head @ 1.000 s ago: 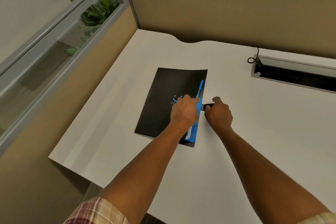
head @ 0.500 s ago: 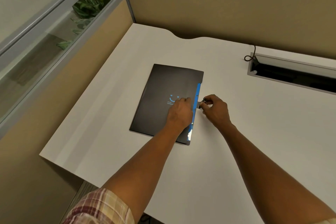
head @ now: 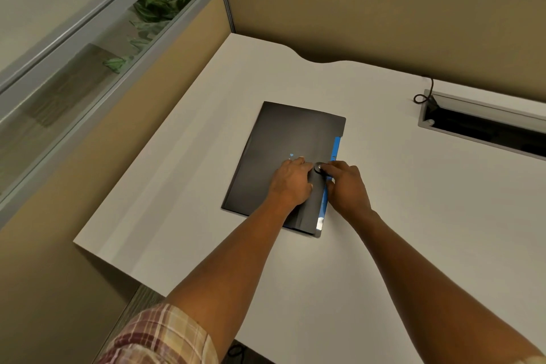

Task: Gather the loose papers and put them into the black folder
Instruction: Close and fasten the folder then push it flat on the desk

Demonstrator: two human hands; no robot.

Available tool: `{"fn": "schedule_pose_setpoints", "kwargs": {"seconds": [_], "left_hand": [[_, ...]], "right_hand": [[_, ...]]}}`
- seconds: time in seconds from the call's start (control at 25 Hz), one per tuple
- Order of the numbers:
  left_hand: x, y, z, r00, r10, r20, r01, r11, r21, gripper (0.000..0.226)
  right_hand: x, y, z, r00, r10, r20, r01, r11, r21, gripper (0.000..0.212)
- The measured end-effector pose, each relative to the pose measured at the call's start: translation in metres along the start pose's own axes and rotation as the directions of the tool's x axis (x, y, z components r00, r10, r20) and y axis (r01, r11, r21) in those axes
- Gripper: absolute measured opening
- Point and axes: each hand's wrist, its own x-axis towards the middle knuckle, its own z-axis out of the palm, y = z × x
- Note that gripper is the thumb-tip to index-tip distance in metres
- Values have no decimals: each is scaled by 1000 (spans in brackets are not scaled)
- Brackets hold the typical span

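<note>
The black folder (head: 283, 139) lies closed and flat in the middle of the white desk (head: 206, 115), with a blue strip (head: 336, 145) showing along its right edge. My left hand (head: 291, 180) presses flat on the cover near that edge. My right hand (head: 344, 186) sits at the right edge, fingertips pinching the small round black clasp tab (head: 319, 168) folded over onto the cover. No loose papers are visible; whatever is inside the folder is hidden.
A grey cable slot (head: 484, 124) is sunk into the desk at the far right, with a black cable (head: 424, 96) looping into it. Tan partition walls (head: 354, 9) close the back and left sides. The left partition carries a glass panel (head: 88, 53) with plants behind.
The cover has settled flat, hiding most of the blue strip. My right hand has brought the clasp tab from beside the edge over onto the cover. My left hand stays pressing.
</note>
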Motion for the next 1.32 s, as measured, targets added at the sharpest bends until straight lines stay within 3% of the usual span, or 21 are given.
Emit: {"fn": "schedule_pose_setpoints", "kwargs": {"seconds": [0.2,0.64,1.2,1.32], "left_hand": [[-2,0,-3,999,9,41,-10,1000,29,68],[-2,8,-3,992,18,126,-41,981,189,60],[-3,12,0,986,-32,162,0,981,195,62],[-10,8,-4,996,20,88,-32,990,136,56]], "right_hand": [[-13,-12,8,1000,4,22,3,961,-277,48],[-11,-15,12,993,52,102,-2,899,-437,53],[-12,-18,15,987,114,112,-56,903,-427,53],[-14,-21,11,989,100,107,-53,925,-375,48]]}}
